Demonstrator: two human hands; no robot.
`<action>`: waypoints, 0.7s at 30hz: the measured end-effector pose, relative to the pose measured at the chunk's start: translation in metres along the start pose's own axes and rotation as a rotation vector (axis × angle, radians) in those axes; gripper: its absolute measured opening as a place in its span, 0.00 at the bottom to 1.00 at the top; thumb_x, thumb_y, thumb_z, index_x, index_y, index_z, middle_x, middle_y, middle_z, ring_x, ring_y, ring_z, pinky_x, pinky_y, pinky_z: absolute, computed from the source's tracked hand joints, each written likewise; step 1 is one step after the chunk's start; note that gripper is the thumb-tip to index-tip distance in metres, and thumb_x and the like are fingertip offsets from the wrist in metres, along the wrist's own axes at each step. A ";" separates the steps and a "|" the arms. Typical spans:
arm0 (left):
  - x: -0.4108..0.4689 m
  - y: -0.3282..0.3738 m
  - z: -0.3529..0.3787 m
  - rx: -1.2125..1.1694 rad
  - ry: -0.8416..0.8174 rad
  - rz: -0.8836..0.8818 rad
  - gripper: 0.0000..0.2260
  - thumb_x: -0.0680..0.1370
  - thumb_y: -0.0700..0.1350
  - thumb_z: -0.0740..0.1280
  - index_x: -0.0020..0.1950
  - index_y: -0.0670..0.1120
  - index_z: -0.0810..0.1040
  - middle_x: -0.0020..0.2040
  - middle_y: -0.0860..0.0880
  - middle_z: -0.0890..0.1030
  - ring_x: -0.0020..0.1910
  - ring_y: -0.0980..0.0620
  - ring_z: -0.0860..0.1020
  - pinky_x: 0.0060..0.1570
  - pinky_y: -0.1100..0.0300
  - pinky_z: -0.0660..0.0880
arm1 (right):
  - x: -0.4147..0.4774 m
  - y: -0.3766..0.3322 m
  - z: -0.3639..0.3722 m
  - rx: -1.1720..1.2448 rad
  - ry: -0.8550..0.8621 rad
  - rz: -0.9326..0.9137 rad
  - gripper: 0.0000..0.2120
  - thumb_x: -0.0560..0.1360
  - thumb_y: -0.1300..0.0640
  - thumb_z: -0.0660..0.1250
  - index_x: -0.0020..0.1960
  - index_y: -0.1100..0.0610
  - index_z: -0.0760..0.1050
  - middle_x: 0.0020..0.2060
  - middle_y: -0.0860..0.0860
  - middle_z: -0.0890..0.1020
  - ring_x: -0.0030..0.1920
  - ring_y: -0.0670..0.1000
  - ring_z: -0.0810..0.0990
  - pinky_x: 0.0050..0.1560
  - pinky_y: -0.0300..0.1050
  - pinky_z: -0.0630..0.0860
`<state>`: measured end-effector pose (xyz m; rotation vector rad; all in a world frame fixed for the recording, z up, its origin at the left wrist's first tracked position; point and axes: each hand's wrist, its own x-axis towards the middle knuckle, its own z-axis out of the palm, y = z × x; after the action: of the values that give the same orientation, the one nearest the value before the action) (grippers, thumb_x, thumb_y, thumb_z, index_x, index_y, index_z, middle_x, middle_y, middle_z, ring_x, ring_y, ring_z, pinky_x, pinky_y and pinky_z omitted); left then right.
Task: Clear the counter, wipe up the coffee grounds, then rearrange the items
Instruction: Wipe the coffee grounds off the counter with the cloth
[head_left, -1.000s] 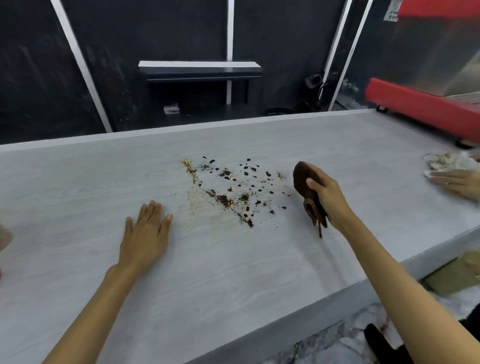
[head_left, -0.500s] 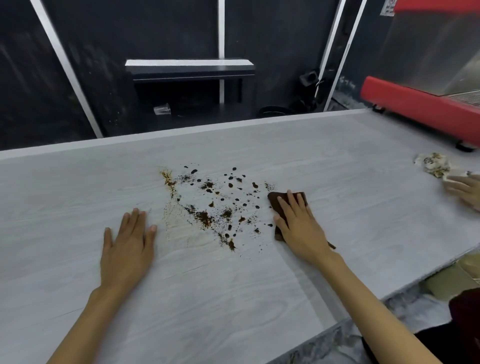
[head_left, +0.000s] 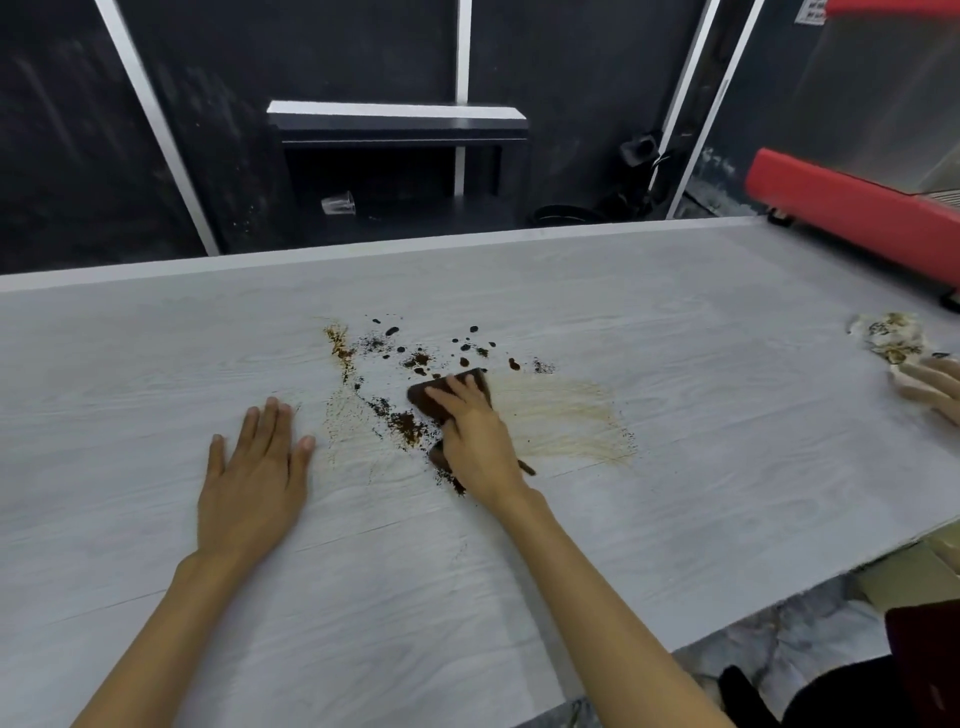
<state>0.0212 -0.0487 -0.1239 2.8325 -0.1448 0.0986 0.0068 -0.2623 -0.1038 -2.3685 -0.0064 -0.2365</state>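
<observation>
Dark coffee grounds (head_left: 415, 358) lie scattered over the middle of the pale wood-grain counter (head_left: 675, 312). My right hand (head_left: 475, 441) presses flat on a brown cloth (head_left: 441, 397) in the middle of the spill. A tan wet smear (head_left: 566, 415) spreads to the right of the cloth. My left hand (head_left: 254, 467) rests flat on the counter, palm down and fingers apart, just left of the grounds.
Another person's hand (head_left: 935, 387) rests at the far right edge beside a stained crumpled tissue (head_left: 891, 335). A red machine (head_left: 852, 218) stands at the back right. Behind the counter there is a dark shelf (head_left: 397, 122) and a clear plastic cup (head_left: 338, 202).
My right hand brought the cloth down onto the counter and pushed it left into the grounds, leaving a tan smear behind it. My left hand stayed flat on the counter.
</observation>
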 end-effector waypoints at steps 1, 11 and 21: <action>-0.001 0.000 0.000 -0.004 -0.002 0.000 0.26 0.80 0.54 0.44 0.75 0.45 0.49 0.77 0.49 0.50 0.76 0.52 0.47 0.74 0.49 0.43 | 0.003 -0.002 -0.004 0.158 0.003 0.052 0.22 0.77 0.69 0.54 0.69 0.57 0.68 0.72 0.57 0.65 0.72 0.55 0.64 0.72 0.49 0.62; -0.005 -0.004 -0.001 -0.011 0.021 0.010 0.26 0.79 0.55 0.44 0.75 0.45 0.50 0.77 0.49 0.51 0.76 0.52 0.48 0.74 0.49 0.43 | 0.014 0.086 -0.103 0.279 0.321 0.327 0.22 0.76 0.69 0.53 0.66 0.57 0.72 0.65 0.55 0.74 0.54 0.53 0.76 0.55 0.40 0.75; -0.005 -0.004 0.002 -0.010 0.021 -0.011 0.28 0.78 0.57 0.42 0.75 0.47 0.49 0.77 0.51 0.50 0.76 0.55 0.47 0.74 0.51 0.43 | 0.047 0.020 -0.005 -0.152 -0.110 -0.038 0.22 0.80 0.63 0.54 0.73 0.58 0.61 0.75 0.57 0.56 0.76 0.56 0.49 0.75 0.50 0.48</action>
<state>0.0171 -0.0450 -0.1270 2.8213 -0.1251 0.1254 0.0535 -0.2838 -0.1060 -2.5321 -0.0889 -0.1280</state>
